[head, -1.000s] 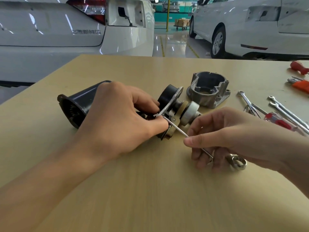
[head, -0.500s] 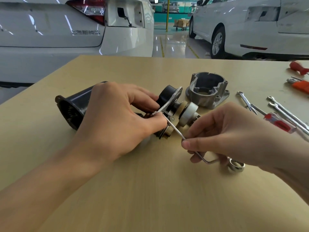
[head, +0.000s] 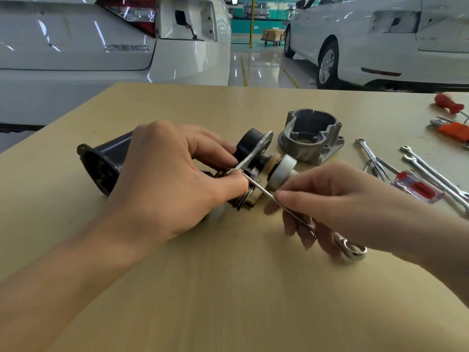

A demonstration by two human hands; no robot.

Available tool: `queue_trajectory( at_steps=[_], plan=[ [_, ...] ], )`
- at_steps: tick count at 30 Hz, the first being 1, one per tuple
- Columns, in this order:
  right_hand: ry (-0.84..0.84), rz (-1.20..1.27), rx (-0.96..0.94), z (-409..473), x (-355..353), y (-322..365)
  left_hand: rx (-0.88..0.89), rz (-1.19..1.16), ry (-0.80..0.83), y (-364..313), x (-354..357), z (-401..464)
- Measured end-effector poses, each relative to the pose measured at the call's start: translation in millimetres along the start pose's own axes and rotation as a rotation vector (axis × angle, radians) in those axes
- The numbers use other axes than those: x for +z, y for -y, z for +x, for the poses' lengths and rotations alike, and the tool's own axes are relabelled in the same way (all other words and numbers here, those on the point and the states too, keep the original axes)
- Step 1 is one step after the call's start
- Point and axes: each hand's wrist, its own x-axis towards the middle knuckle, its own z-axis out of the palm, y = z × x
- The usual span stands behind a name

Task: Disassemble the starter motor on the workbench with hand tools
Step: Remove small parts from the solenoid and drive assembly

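Observation:
The starter motor point(head: 256, 161) lies on its side on the wooden workbench point(head: 228, 288), with a metal plate and a white gear end showing. Left of it lies a black cylindrical housing point(head: 101, 163) with its open end toward me. My left hand point(head: 172, 184) grips the motor from above, thumb pressed near the plate. My right hand point(head: 330, 199) pinches a thin L-shaped hex key point(head: 269, 196) between thumb and fingers; the key's tip sits at the motor's plate by my left thumb. Its bent end hangs under my right fingers.
A grey cast end housing point(head: 312, 135) stands behind the motor. Several wrenches point(head: 431, 171), a red-handled screwdriver point(head: 416, 188) and orange tools point(head: 454, 130) lie at the right. A ring spanner's end point(head: 354, 250) pokes out below my right hand. White cars stand beyond the bench.
My right hand has turned the hex key, swinging its bent end round under the fingers. The left hand keeps its hold on the motor.

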Motion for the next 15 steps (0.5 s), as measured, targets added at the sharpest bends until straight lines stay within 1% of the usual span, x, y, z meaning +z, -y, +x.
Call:
queue_trajectory(
  at_steps=[9, 12, 15],
  plan=[
    [-0.066, -0.058, -0.091, -3, -1, 2, -0.013, -0.006, 0.004, -1, 0, 0],
    [-0.114, -0.116, -0.087, -2, 4, 1, -0.013, -0.008, 0.007, -1, 0, 0],
    [-0.104, -0.103, -0.077, 0, 7, 0, 0.000, -0.012, 0.011, -1, -1, 0]
  ],
)
